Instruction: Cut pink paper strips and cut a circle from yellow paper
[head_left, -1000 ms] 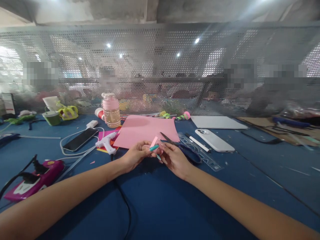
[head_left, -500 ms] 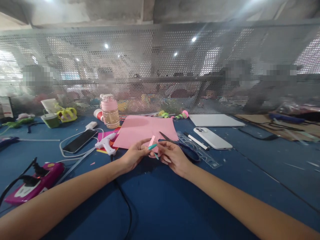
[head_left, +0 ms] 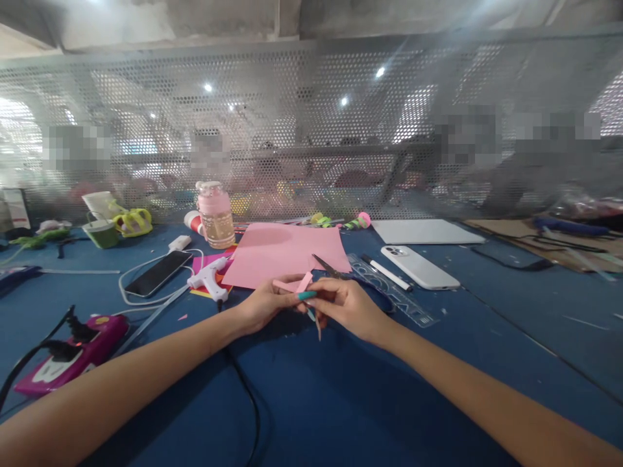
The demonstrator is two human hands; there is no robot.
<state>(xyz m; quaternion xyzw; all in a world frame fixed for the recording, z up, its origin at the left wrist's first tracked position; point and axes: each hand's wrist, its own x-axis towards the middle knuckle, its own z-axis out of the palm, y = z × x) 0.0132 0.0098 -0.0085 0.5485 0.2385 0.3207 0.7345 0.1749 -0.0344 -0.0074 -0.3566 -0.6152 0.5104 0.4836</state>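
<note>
Between both hands, above the blue table, is a folded pink paper strip [head_left: 305, 281]. My left hand [head_left: 265, 303] pinches it, the thumb with its long teal nail lying across the paper. My right hand [head_left: 346, 305] is closed on the strip from the other side, fingertips meeting the left thumb. A narrow end of the strip hangs below the right fingers; part of the paper is hidden by the fingers. Just behind the hands lies a sheet of pink paper [head_left: 287, 250]. Scissors [head_left: 328, 266] rest beyond the right hand, their dark handles partly covered by it.
A white glue gun [head_left: 209, 279] and a black phone [head_left: 159, 272] lie to the left, near a magenta power strip [head_left: 78, 353]. A pink-lidded bottle [head_left: 215, 217] stands behind. On the right are a clear ruler [head_left: 389, 292], a marker [head_left: 389, 272] and a white phone [head_left: 421, 267].
The strip has turned in my fingers: its upright end now leans right, a flat length shows to the left, and an end hangs below. My right hand has rolled over it.
</note>
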